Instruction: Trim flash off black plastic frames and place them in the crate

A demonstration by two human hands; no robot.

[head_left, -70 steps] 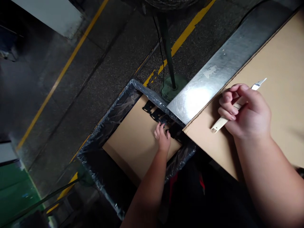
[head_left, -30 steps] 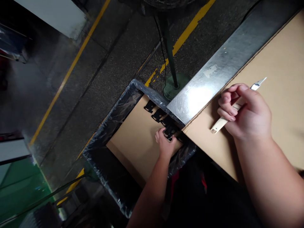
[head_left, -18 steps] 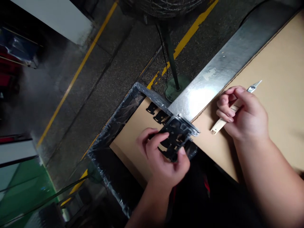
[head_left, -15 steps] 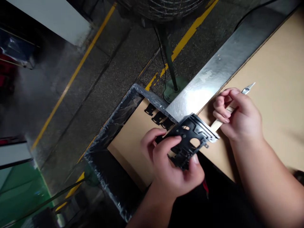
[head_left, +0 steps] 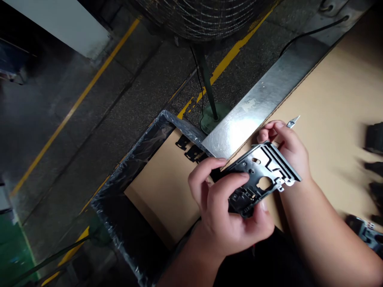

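Note:
My left hand [head_left: 230,211] grips a black moulded plastic part [head_left: 251,171] by its edges, fingers across its face and thumb at the lower side. The part has a large round hole, smaller openings and small clips, and its face catches the light. Just behind it, my right hand [head_left: 289,145] is closed round a craft knife [head_left: 293,121]. The pointed metal blade sticks out beyond the fingers, aimed away from the plastic part. The knife's handle is mostly hidden by my fingers and the part.
A lined box [head_left: 98,201] holds a cardboard sheet [head_left: 164,187] with several black parts [head_left: 191,153] on it. Cardboard [head_left: 329,111] covers the bench beside a metal edge [head_left: 254,103]. More black parts [head_left: 363,233] lie at right. A floor fan [head_left: 203,20] stands ahead.
The view has shifted, bringing black parts at the right into sight. The plastic part has tilted to show more of its face and now covers the knife's handle. Both hands keep their hold.

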